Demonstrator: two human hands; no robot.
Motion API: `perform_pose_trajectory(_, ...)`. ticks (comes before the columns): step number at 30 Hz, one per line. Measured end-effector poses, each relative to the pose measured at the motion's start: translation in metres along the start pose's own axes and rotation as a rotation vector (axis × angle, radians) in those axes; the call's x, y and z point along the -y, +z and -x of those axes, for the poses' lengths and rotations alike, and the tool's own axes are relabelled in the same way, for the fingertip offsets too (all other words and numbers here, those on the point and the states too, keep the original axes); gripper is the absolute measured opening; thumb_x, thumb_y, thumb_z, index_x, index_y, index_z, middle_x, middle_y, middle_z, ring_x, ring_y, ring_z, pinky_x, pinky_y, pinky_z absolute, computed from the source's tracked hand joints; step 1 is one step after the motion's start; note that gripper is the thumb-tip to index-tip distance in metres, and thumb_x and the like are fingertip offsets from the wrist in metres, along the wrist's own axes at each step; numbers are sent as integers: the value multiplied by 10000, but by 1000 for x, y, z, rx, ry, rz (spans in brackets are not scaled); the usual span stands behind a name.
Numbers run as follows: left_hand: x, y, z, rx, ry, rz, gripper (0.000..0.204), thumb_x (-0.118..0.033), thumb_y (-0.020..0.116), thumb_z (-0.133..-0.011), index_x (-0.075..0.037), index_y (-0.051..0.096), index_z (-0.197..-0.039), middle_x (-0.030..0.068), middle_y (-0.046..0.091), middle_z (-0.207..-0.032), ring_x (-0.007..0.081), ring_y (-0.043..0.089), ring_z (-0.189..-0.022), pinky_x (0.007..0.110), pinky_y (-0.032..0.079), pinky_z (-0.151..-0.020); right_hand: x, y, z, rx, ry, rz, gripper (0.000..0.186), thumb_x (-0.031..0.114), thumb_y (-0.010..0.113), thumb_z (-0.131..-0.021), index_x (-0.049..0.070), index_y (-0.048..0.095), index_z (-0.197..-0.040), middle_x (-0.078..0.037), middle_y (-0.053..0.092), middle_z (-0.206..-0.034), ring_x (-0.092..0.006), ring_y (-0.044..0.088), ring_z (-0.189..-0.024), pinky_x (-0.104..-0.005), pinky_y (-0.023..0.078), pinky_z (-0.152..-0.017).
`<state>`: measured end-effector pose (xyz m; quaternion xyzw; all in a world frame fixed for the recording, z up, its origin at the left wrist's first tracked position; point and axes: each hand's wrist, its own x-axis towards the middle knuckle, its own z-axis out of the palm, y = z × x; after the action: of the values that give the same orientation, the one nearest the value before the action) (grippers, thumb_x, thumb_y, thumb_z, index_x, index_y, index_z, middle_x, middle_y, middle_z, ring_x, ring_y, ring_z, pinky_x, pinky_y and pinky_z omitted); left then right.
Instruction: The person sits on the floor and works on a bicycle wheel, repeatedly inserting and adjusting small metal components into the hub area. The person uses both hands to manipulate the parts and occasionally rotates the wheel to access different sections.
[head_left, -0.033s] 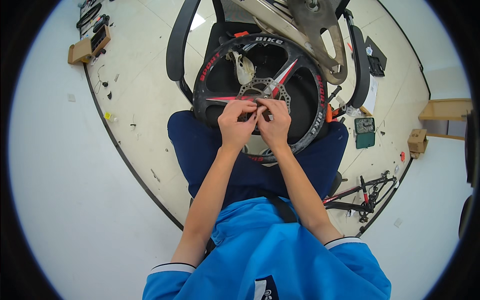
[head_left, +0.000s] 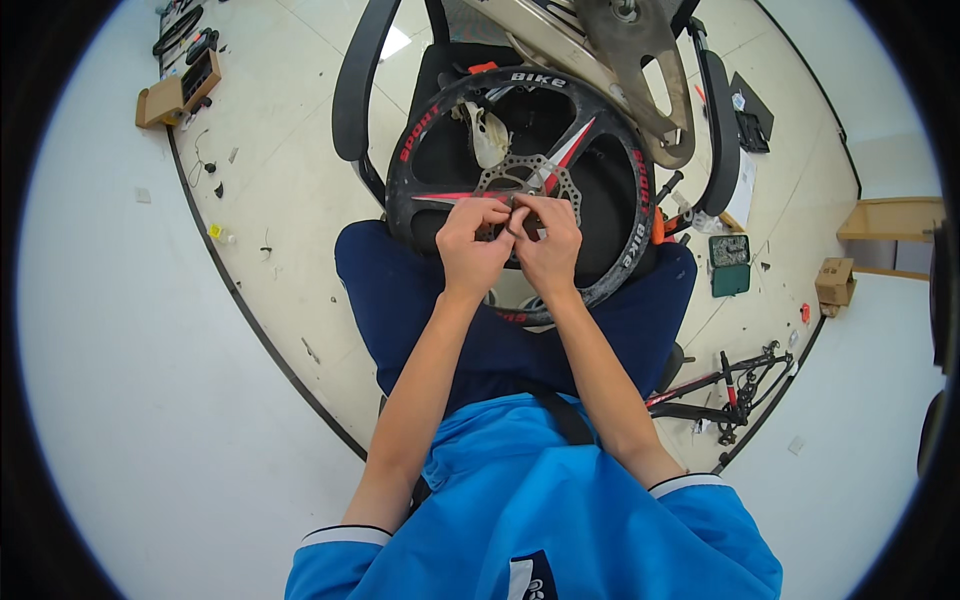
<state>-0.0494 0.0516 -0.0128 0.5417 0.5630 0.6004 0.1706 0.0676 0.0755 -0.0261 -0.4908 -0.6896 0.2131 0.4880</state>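
Observation:
A black wheel [head_left: 403,180] with red and white accents on its spokes lies across my thighs and the chair seat. A silver perforated brake disc [head_left: 489,180] sits at its hub. Over the near side of the disc my left hand [head_left: 472,245] and my right hand [head_left: 550,248] meet, fingertips pinched together. Between them shows a tiny dark piece [head_left: 512,202], too small and too covered to name. My fingers hide part of the hub. Farther up, a pale crumpled thing [head_left: 490,140] lies within the wheel's opening.
A black office chair with armrests [head_left: 353,90] faces me, with a bare metal frame part [head_left: 655,110] beyond the wheel at upper right. On the floor to the right are an open green case [head_left: 730,280] and a red and black bicycle frame [head_left: 733,385]. Cardboard boxes [head_left: 835,282] stand by the walls.
My fingertips have shifted very slightly, and a bit more of the dark piece shows between them. The wheel and arms stay where they were.

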Motion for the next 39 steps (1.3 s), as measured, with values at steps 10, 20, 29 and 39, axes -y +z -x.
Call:
perform_pose_trajectory(10,-14,-5,-7,97,3,12,177,-18,866,-773,4,742,-896,79,708,-860,155,669,-742,269,534,-656,-5,-3,-6,31,-81,60,276,13,731,-749,69,771,-1016,-54,747,-1004,-274,643,-937,-382,494,-832)
perform_pose_trajectory(20,-11,-2,-2,17,-47,49,189,16,848,-780,7,763,-949,94,737,-891,147,682,-719,265,556,-667,-11,-1,-7,29,-67,60,250,20,741,-729,74,762,-972,-60,743,-975,-276,643,-954,-401,485,-826)
perform_pose_trajectory(29,-5,0,-4,34,139,-23,185,45,769,-831,5,763,-1012,94,744,-940,191,695,-816,279,555,-705,1,-3,-15,40,-65,16,315,23,756,-715,67,766,-1027,-87,746,-948,-302,655,-937,-401,513,-874)
perform_pose_trajectory(39,-6,-2,3,28,-11,1,143,-5,809,-828,-5,761,-963,101,731,-978,191,670,-785,294,545,-695,1,0,-7,15,45,-32,317,3,765,-734,59,768,-1046,-93,745,-953,-296,668,-927,-385,545,-811)
